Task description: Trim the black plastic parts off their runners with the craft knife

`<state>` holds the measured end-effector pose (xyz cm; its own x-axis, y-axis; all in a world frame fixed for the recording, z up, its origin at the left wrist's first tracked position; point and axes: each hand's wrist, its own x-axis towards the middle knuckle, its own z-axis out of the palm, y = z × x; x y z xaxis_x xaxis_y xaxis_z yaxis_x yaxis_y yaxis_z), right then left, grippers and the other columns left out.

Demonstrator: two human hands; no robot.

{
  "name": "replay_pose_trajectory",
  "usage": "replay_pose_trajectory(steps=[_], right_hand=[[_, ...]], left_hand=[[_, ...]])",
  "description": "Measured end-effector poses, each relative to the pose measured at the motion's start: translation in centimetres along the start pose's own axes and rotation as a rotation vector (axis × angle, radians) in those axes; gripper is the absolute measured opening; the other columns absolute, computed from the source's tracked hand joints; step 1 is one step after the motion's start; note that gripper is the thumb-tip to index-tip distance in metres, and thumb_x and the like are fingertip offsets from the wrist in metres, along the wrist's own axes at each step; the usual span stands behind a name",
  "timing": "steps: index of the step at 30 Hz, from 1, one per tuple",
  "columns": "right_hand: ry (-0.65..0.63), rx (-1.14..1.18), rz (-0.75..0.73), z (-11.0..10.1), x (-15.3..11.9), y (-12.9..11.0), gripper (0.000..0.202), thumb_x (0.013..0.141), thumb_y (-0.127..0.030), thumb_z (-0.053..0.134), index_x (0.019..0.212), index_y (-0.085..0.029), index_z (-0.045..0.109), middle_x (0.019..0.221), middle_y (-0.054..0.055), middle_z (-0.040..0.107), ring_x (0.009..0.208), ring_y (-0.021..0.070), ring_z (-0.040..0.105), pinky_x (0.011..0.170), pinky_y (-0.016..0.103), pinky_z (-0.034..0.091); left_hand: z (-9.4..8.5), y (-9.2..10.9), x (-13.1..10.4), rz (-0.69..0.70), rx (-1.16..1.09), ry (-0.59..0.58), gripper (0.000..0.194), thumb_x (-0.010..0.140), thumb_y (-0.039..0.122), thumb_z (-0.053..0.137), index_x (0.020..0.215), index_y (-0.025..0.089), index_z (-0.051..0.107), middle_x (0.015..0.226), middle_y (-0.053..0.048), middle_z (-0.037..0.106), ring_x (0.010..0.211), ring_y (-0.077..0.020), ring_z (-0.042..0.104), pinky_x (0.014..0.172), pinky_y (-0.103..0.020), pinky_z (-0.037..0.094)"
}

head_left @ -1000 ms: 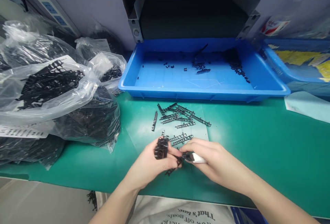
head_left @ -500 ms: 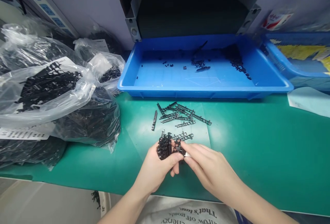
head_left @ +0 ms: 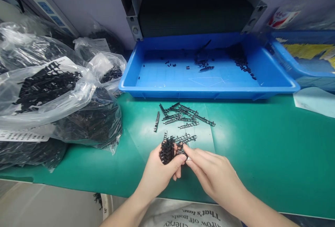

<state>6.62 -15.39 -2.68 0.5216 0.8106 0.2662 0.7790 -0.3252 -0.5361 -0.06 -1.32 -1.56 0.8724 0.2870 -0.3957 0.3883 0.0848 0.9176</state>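
Observation:
A bunch of black plastic strips (head_left: 167, 150) is wrapped in my left hand (head_left: 159, 173), whose thumb reaches toward the right. My right hand (head_left: 209, 167) pinches a small black piece (head_left: 181, 147) between thumb and fingers, right beside my left thumb. The fingertips of both hands nearly meet, and the underside of the held piece is hidden. Just beyond the hands, several loose black strips (head_left: 180, 115) lie scattered on the green table (head_left: 261, 150).
A blue tray (head_left: 209, 90) with small black parts stands behind the strips. Plastic bags (head_left: 89, 119) of black parts fill the left side. Another blue bin (head_left: 300, 70) and a pale sheet (head_left: 314, 102) are at the right. A white tub (head_left: 106, 204) shows below the table edge.
Both hands stay close together with the same strips held. The right fingers have shifted very slightly at the small piece, and the view has moved a little.

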Motion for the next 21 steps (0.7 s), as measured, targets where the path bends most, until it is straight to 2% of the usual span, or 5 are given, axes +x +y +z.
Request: replay_pose_trajectory(steps=[5, 8, 13, 16, 21], right_hand=[[0.149, -0.146, 0.011, 1.3, -0.2, -0.4, 0.035, 0.093, -0.02, 0.028, 0.115, -0.013, 0.054, 0.079, 0.005, 0.068, 0.06, 0.0133, 0.06, 0.044, 0.023, 0.042], [0.162, -0.176, 0.041, 1.3, 0.0, 0.5, 0.034, 0.093, -0.024, 0.028, 0.115, -0.013, 0.053, 0.081, 0.006, 0.068, 0.065, 0.0149, 0.063, 0.048, 0.024, 0.045], [-0.072, -0.184, 0.185, -0.4, 1.8, 4.2, 0.027, 0.086, -0.027, 0.048, 0.111, -0.017, 0.052, 0.101, 0.008, 0.062, 0.079, 0.0216, 0.063, 0.061, 0.033, 0.052], [-0.233, -0.14, 0.16, -1.0, 3.0, 5.7, 0.02, 0.082, -0.019, 0.054, 0.102, -0.019, 0.056, 0.101, 0.007, 0.058, 0.076, 0.0195, 0.062, 0.062, 0.032, 0.052], [-0.239, -0.086, 0.112, -2.1, 3.5, 5.8, 0.012, 0.084, -0.016, 0.05, 0.094, -0.018, 0.056, 0.096, 0.006, 0.058, 0.081, 0.0196, 0.059, 0.067, 0.032, 0.049]], left_hand=[[0.5, -0.6, 0.1, -0.011, -0.022, 0.074, 0.019, 0.077, 0.03, 0.056, 0.065, 0.017, 0.049, 0.04, 0.005, 0.048, 0.038, -0.0078, 0.041, 0.043, -0.02, 0.035], [0.3, -0.9, 0.2, -0.012, -0.086, 0.17, 0.02, 0.075, 0.033, 0.058, 0.067, 0.016, 0.05, 0.042, 0.004, 0.049, 0.041, -0.0082, 0.043, 0.044, -0.02, 0.036], [-1.4, -0.2, 0.4, 0.027, -0.177, 0.29, 0.026, 0.072, 0.033, 0.062, 0.088, 0.014, 0.054, 0.046, 0.006, 0.048, 0.047, -0.0075, 0.042, 0.049, -0.019, 0.034], [-2.3, 0.2, 0.4, 0.045, -0.188, 0.252, 0.022, 0.071, 0.033, 0.063, 0.079, 0.015, 0.055, 0.05, 0.005, 0.047, 0.05, -0.0078, 0.042, 0.05, -0.019, 0.034], [-2.9, 0.9, 0.4, 0.047, 0.078, 0.301, 0.019, 0.071, 0.034, 0.062, 0.07, 0.017, 0.056, 0.061, 0.003, 0.053, 0.06, -0.0099, 0.047, 0.057, -0.02, 0.038]])
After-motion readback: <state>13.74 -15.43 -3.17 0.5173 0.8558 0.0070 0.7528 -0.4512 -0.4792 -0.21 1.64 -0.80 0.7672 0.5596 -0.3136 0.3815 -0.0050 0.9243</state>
